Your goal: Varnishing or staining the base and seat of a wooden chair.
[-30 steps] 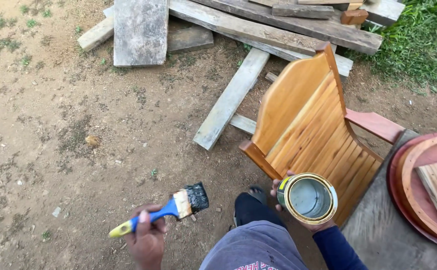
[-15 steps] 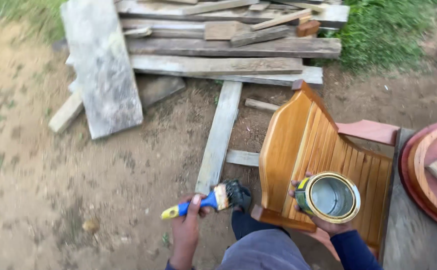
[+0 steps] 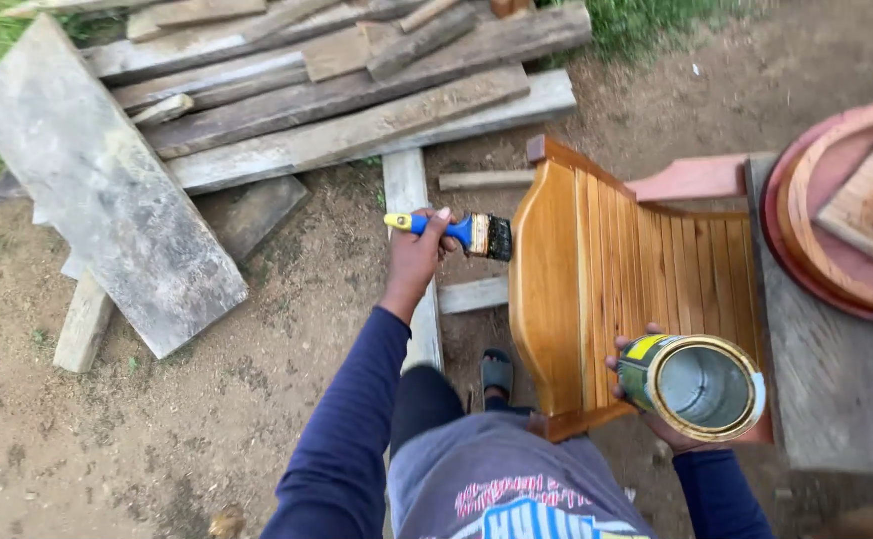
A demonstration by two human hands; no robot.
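You are raising your left hand (image 3: pixel 415 252), closed around the blue-and-yellow-handled flat paintbrush (image 3: pixel 453 231), to the varnished slatted wooden chair (image 3: pixel 596 279), bristles now just beside its side rail, while your right hand (image 3: pixel 656 404) is gripping the open metal can (image 3: pixel 696 384).

Scrap boards and a round top on bare dirt

Weathered planks (image 3: pixel 336 90) lie heaped at the top, a wide grey board (image 3: pixel 107 190) leaning off their left end. A reddish round tabletop (image 3: pixel 806 250) rests on a grey bench (image 3: pixel 826 399) at the right, with a square wooden block (image 3: pixel 871 205) on it. Grass (image 3: pixel 656 15) edges the dirt (image 3: pixel 157 439).
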